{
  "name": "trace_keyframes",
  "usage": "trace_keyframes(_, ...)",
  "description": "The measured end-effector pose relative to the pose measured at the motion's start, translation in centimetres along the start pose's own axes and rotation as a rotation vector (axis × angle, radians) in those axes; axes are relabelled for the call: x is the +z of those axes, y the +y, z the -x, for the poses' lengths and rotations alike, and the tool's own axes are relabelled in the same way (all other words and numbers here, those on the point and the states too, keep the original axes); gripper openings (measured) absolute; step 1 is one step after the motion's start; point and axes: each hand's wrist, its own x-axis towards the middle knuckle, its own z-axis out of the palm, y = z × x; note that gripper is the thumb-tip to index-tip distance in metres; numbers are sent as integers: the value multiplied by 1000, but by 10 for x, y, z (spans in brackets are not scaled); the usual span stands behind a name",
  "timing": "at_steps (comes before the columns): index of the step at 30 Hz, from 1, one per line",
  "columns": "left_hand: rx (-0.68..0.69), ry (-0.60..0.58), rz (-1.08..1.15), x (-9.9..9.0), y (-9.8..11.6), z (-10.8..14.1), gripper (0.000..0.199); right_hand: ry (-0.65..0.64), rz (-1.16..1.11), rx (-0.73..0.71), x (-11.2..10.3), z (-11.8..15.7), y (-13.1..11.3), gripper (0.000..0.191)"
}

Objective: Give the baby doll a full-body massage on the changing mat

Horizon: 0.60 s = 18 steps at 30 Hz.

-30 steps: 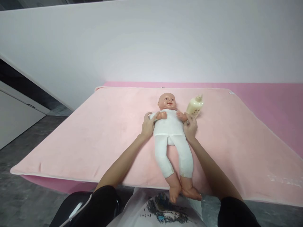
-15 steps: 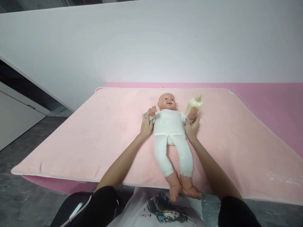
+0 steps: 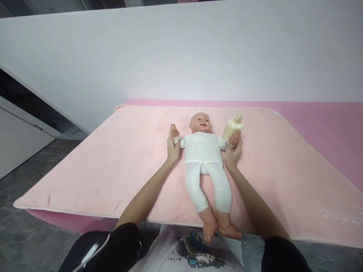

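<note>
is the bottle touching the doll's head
Apart: the head view shows a strip of pink blanket between the doll's head and the pale yellow bottle.

No wording legible. White shirt (image 3: 164,251): small dark characters beside the printed picture (image 3: 200,251), too small to read. Pink blanket (image 3: 136,170): white tag (image 3: 276,113) at far right corner, unreadable; pale marks (image 3: 340,216) near the right front edge, not decipherable. Bottle (image 3: 230,126): partly hidden by the doll (image 3: 203,147); no lettering resolved.
</note>
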Motion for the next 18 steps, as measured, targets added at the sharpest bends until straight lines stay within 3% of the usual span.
trace_keyframes(4,73,-112,-266,4,10,6,47,-243,269,-218,2,5,0,52)
trace_keyframes(7,138,-150,-376,8,16,10,44,-354,428,-294,3,5,1,56)
trace_keyframes(14,130,-177,-361,5,15,11,53,-270,326,-266,1,5,0,51)
trace_keyframes(18,49,-116,-182,1,12,7,56,-160,101,-48,0,5,-3,45)
